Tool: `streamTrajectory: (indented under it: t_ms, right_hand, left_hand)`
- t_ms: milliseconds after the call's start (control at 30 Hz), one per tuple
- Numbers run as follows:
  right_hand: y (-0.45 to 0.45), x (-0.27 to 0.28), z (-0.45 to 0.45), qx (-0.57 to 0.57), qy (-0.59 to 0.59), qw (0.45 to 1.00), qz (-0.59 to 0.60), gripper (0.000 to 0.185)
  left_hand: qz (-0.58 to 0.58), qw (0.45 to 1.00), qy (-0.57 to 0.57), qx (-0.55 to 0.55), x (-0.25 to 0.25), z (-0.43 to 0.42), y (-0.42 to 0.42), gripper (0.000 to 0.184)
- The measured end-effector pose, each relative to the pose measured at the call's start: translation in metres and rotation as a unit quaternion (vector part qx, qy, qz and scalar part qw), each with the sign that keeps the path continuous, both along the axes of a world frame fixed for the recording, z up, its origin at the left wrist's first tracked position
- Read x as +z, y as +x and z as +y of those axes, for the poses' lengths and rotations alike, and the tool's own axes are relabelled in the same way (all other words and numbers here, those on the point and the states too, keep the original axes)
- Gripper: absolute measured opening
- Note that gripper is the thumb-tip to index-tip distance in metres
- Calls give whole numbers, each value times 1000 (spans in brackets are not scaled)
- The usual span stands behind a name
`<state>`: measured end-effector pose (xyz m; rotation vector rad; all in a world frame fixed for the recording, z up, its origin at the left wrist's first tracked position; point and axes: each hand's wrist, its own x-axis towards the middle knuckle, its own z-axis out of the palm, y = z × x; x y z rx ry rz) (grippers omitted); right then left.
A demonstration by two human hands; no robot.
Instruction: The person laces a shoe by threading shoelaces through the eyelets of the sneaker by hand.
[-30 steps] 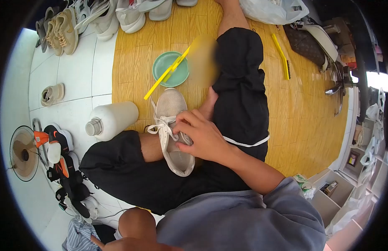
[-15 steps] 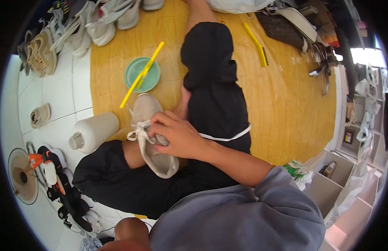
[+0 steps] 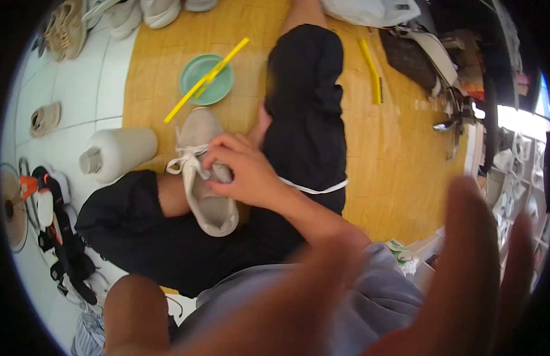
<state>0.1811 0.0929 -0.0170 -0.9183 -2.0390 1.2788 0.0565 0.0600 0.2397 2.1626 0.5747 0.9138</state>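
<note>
Shoe (image 3: 199, 183) rests under right hand (image 3: 249, 172), any lettering unreadable.

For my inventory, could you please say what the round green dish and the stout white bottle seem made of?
The round green dish looks like smooth plastic or glazed ceramic, with faint sheen; the stout white bottle looks like satin plastic or coated metal, its shoulders softly shaded.

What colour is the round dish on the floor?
The dish is pale green, best seen in the head view.
</note>
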Motion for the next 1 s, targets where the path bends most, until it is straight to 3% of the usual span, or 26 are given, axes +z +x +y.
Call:
streamTrajectory:
  t_ms: [133,300,533,600,733,767,833,900,967,1000]
  right_hand:
    - [-2,5,4,10,2,999,-35,33]
    - [1,7,9,16,-42,998,-40,32]
    - [-1,11,11,24,-42,998,-46,33]
    - [-4,14,10,30,-38,998,-43,34]
    - [1,21,8,44,-27,997,-64,37]
    - [2,23,6,48,-19,996,-66,37]
    - [3,27,4,46,-3,996,-76,39]
    - [3,32,-1,49,11,995,-84,40]
    - [-2,32,-7,43,39,993,-103,38]
    - [-2,31,-9,41,43,993,-104,36]
  left_hand:
    - [-99,983,-117,-104,-15,8,10,6]
    - [-223,919,-239,-222,-27,15,17,12]
    - [-236,872,-334,-269,-27,4,1,20]
    - [-228,908,-227,-269,-42,-8,3,18]
    - [-192,971,-67,-123,-81,-42,2,21]
    - [-147,983,-82,-68,-93,-49,-10,39]
    - [-46,987,-122,98,-128,-52,-41,39]
    - [11,946,-156,285,-169,-44,-68,40]
    - [49,871,-208,443,-197,-51,-77,42]
    - [31,852,-230,469,-216,-58,-75,41]
